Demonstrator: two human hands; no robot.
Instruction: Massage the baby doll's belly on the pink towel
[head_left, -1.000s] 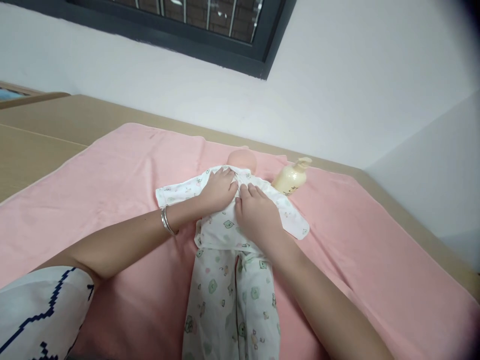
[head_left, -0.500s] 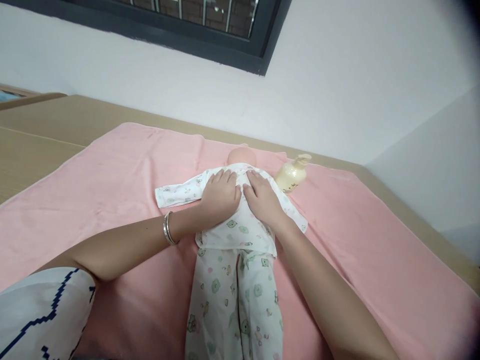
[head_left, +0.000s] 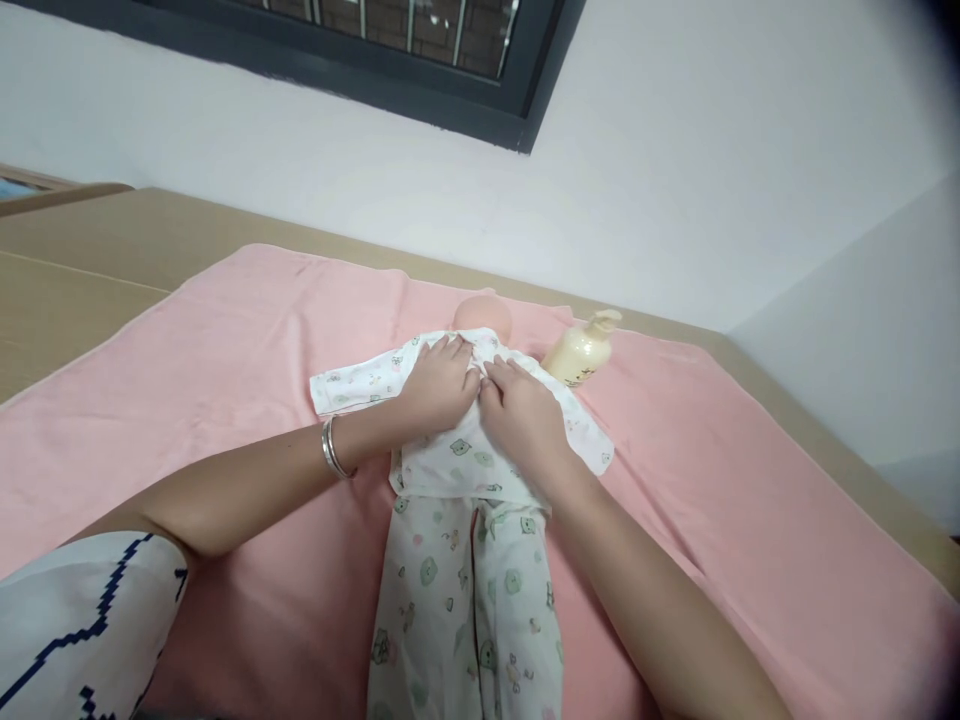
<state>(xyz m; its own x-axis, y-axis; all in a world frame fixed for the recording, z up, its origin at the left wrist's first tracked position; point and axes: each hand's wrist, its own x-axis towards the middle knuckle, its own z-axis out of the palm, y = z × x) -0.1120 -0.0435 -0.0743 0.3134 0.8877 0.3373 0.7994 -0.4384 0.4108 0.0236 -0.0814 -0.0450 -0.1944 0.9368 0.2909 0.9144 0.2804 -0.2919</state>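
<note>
A pale wall (head_left: 675, 200) fills the back. Below it, a pink blanket (head_left: 750, 480) covers most of a light wooden worktop (head_left: 82, 300), whose bare edge shows along the wall and at the left. A dark-framed window (head_left: 514, 125) sits in the wall, with bars and brick behind the glass.

In the middle of the blanket lies a doll (head_left: 469, 475) in patterned clothes, its head toward the wall. The white trousers (head_left: 427, 600) run toward the person; the matching shirt (head_left: 427, 465) covers the upper body, both sleeves spread outward. At the lower left is the person's white sleeve (head_left: 105, 610), crossed by a dark zigzag line.

The right hand (head_left: 521, 415) lies over the shirt's chest, fairly flat, fingers pointing toward the collar. The left hand (head_left: 442, 385) rests flat beside it, fingers close together. Cloth puckers between the two.

A cream pump bottle (head_left: 579, 355) stands just behind the right-hand sleeve, partly hidden by it. The doll's smooth head (head_left: 484, 315) shows above the collar. Silvery bangles (head_left: 332, 450) circle the left wrist.
</note>
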